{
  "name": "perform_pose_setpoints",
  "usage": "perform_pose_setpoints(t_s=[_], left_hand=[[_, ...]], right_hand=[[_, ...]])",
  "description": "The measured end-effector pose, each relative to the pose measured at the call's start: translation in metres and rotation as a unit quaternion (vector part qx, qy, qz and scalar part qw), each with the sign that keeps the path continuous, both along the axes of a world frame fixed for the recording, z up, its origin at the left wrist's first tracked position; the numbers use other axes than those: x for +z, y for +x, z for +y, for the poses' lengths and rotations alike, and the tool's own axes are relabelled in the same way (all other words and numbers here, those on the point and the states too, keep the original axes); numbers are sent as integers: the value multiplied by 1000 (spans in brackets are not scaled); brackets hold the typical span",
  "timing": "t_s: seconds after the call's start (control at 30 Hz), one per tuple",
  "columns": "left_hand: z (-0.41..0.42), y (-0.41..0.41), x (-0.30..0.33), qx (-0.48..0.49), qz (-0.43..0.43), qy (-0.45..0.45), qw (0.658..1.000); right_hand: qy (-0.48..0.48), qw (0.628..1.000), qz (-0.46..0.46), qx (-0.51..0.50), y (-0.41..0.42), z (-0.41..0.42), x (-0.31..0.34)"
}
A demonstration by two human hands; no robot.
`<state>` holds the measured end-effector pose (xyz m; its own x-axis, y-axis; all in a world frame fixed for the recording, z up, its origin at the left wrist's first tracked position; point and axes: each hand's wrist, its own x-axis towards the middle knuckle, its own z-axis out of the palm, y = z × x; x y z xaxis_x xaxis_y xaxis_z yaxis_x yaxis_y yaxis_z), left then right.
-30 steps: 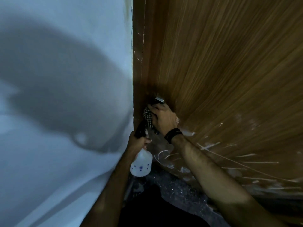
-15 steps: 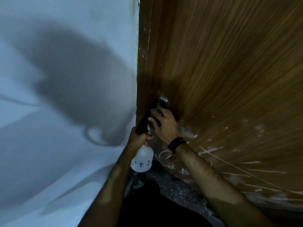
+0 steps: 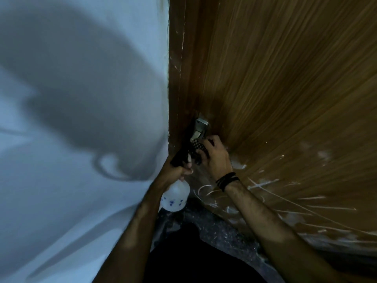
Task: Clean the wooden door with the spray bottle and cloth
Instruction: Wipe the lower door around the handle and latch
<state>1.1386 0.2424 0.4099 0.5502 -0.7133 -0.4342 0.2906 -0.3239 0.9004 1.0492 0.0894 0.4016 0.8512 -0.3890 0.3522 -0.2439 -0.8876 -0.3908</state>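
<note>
The wooden door (image 3: 285, 88) fills the right half of the head view; all positions below are given relative to it.

Left hand (image 3: 176, 170): fingers curled round the black trigger head of the spray bottle (image 3: 175, 196), at the door's left edge, low down. The bottle's translucent white body, printed with small blue marks, hangs below the fist, over the dark speckled floor (image 3: 224, 233) at the door's foot.

Right hand (image 3: 216, 158): fingers curled, gripping the cloth (image 3: 196, 147), a black-and-white checked fabric, bunched against the door face close to its left edge. A dark band (image 3: 227, 180) sits on this wrist.

A metal fitting (image 3: 201, 127) is mounted on the door directly above the cloth; whether the cloth touches it cannot be determined.

The lower part of the door carries numerous pale scratches and smears (image 3: 265, 184), to the right of the right hand and below it.

A pale wall (image 3: 81, 139) adjoins the door's left edge and carries a large dark shadow.
</note>
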Motion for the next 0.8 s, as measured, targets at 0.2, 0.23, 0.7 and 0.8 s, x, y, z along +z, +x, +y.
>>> perform_pose_setpoints(t_s=[0.2, 0.23, 0.7, 0.8], left_hand=[[7, 8, 0, 4, -16, 11, 1000], [5, 9, 1, 5, -22, 16, 1000], [-8, 18, -1, 4, -26, 36, 999], [1, 24, -4, 3, -33, 37, 999]], right_hand=[[29, 1000, 12, 0, 20, 4, 6], [33, 999, 1, -6, 12, 4, 6], [11, 996, -21, -87, 16, 12, -9], [-32, 996, 3, -81, 41, 18, -9]])
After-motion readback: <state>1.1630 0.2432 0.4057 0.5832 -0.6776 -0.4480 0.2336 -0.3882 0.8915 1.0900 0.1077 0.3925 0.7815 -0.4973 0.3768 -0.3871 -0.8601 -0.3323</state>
